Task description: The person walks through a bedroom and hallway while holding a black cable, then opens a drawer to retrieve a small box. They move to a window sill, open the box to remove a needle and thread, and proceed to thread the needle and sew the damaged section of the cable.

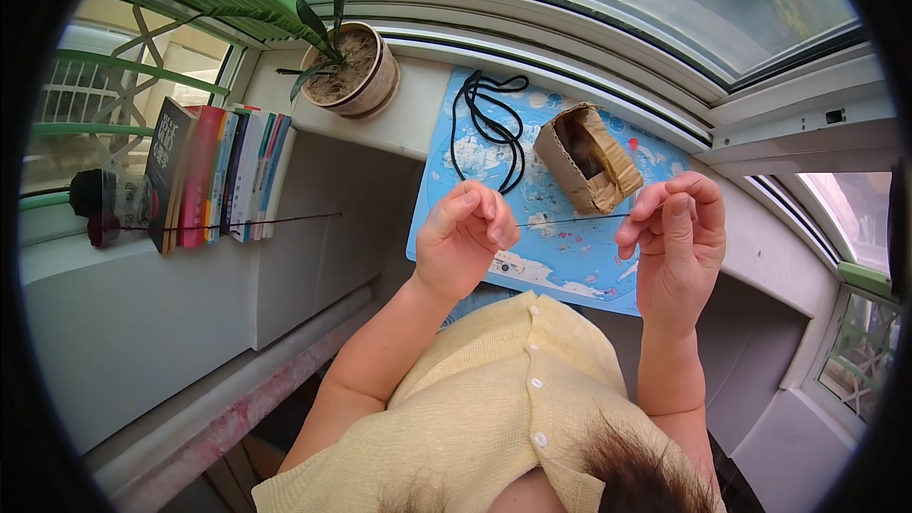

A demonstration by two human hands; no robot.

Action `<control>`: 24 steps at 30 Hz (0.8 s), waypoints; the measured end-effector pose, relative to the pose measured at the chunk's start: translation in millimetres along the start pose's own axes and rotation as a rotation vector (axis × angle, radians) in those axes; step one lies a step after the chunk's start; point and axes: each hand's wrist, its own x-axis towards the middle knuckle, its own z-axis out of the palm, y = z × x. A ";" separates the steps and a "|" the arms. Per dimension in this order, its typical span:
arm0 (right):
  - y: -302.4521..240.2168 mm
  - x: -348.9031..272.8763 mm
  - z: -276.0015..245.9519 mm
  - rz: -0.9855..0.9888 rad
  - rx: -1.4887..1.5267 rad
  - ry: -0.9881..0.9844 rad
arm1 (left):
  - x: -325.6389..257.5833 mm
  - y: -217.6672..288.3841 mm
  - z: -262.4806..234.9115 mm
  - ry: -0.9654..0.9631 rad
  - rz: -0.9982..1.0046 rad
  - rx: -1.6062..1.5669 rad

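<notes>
Over on the far left, a dark red bundle [100,229] sits by the books [220,176], and a dark red strand [312,219] leads off rightward past their spines; whether it reaches the person's fingers I can't tell. The books stand packed side by side, probably propping each other up. Next comes the plant pot [382,90], upright on the white ledge [405,130], near the window, likely for the light. A black cord [518,138] lies in loose loops on the blue board [437,160], seemingly put aside. The left hand [463,239] is curled, thumb and fingertips pinching a thin dark thread [573,219] that spans the gap above the board, nearly straight, as if kept taut by both ends. Just beyond it rests an open cardboard box [560,167]. The right hand [677,249] pinches the thread's other end at its fingertips, the remaining fingers bent loosely, perhaps because something so fine needs only a light hold.
</notes>
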 end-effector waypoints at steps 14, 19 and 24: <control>5.5 24.1 3.5 0.296 -0.182 -0.052 | 34.2 49.6 7.7 -0.125 0.288 1.106; 3.6 26.0 10.4 0.326 -0.117 0.016 | 52.1 28.1 50.9 -0.214 0.005 0.717; 6.3 23.8 2.9 0.336 -0.017 0.081 | 50.2 17.9 52.2 -0.183 -0.134 0.611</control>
